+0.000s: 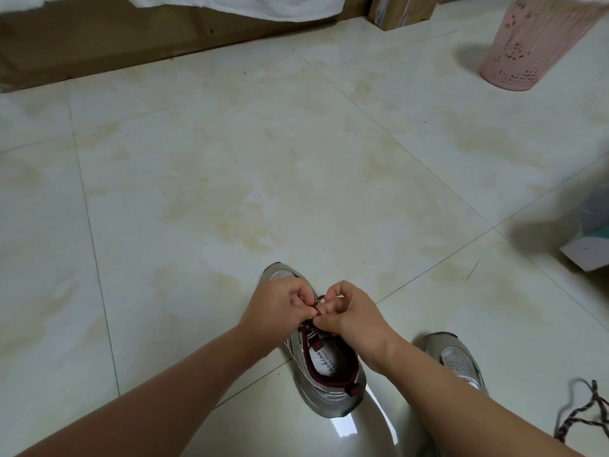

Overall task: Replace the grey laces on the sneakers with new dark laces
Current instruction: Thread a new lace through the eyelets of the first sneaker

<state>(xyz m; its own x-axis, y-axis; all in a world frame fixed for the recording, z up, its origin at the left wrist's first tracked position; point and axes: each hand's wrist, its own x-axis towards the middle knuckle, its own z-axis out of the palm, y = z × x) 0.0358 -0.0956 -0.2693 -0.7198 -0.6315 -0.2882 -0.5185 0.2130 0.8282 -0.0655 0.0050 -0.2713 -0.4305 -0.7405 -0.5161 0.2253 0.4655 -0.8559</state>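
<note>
On the tiled floor (296,159), low centre of the view: one grey sneaker (324,387), toe pointing away, heel nearest the person. Dark maroon lace (318,308) threaded through its eyelets; both hands meet above the upper eyelets.

Left hand (280,303): grip closed, fingertips pinching the lace. Right hand (349,311): grip likewise closed, pinching the same lace just beside the left. Whether a knot has formed between them cannot be told; the fingers hide it.

Second sneaker (458,361): to the right, partly behind the right forearm; its lacing is not visible. Loose speckled lace (586,413): on the floor at far right, well apart from both shoes.

Other items: pink perforated bin (527,44), upper right; brown furniture base (99,51) along the top.

Step in hand, as judged: tying off or snugging the new lace. To do well: keep both ends even, pull outward with equal tension, seat the crossing flat on the tongue, steady the shoe against sliding on the glossy tile.
</note>
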